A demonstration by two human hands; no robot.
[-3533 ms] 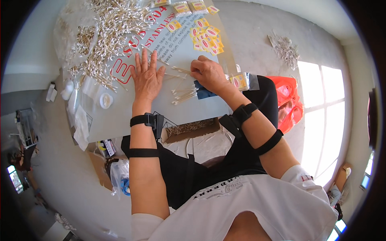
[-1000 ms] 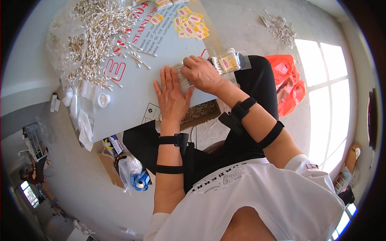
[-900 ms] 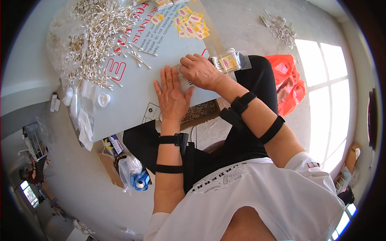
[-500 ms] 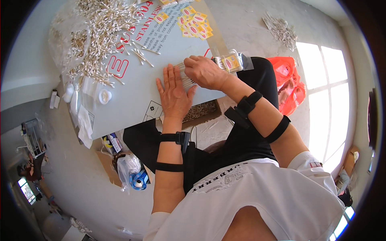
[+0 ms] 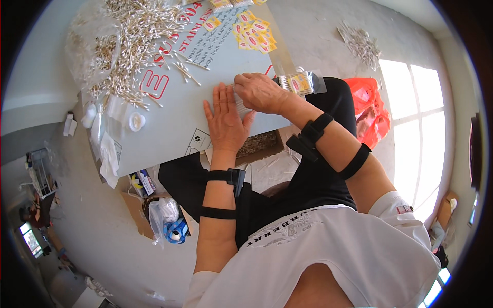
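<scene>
My left hand [image 5: 226, 120] lies flat on the metal-topped table, its fingers stretched out along the left side of a row of cotton swabs [image 5: 242, 106]. Over that row curls my right hand [image 5: 261, 92], fingers bent and closed, with the fingertips hidden beneath it. Whatever they pinch cannot be made out. Just right of my right hand, a clear packet of cotton swabs with a yellow card [image 5: 299, 83] sits at the table's edge by my knee.
A big heap of loose cotton swabs [image 5: 128, 51] spreads over the far left, partly under clear plastic. Yellow printed cards [image 5: 254, 33] lie at the far right. A small white round container [image 5: 136, 122] stands at left. Beneath the table is a cardboard box [image 5: 262, 146]; red bags [image 5: 367, 105] rest on the floor.
Both hands stay close together over the row of swabs. My right hand has shifted slightly, and less of the row shows between the hands. The whole view has moved a little.
</scene>
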